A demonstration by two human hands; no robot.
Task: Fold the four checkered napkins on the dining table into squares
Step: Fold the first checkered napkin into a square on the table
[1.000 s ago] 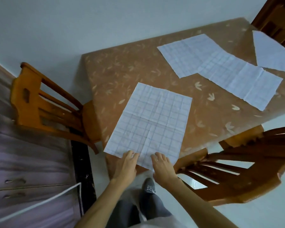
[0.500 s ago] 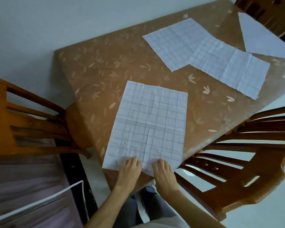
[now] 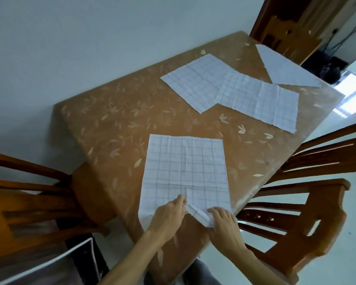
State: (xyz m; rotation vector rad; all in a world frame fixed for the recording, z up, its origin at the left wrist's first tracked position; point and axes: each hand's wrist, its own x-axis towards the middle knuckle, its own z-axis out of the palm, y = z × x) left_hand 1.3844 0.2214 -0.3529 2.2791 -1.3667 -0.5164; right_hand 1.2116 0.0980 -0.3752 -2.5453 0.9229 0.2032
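Note:
A white checkered napkin (image 3: 185, 169) lies spread flat on the near part of the brown dining table (image 3: 115, 124). My left hand (image 3: 169, 217) rests on its near edge, fingers pinching the cloth at the middle. My right hand (image 3: 224, 225) grips the near edge, which is bunched and lifted into a small ridge between the hands. Farther back lie two overlapping open napkins, one (image 3: 195, 83) partly under the other (image 3: 261, 103). A third far napkin (image 3: 284, 68) lies at the far right edge, looking like a triangle.
A wooden chair (image 3: 35, 202) stands at the table's left side and another (image 3: 308, 202) at the right, both close to my arms. A third chair (image 3: 284, 36) is at the far end. A white wall runs along the table's far left side.
The view has swung and moved closer. Both hands have gathered the napkin's near edge, which was flat before and is now bunched and raised between them.

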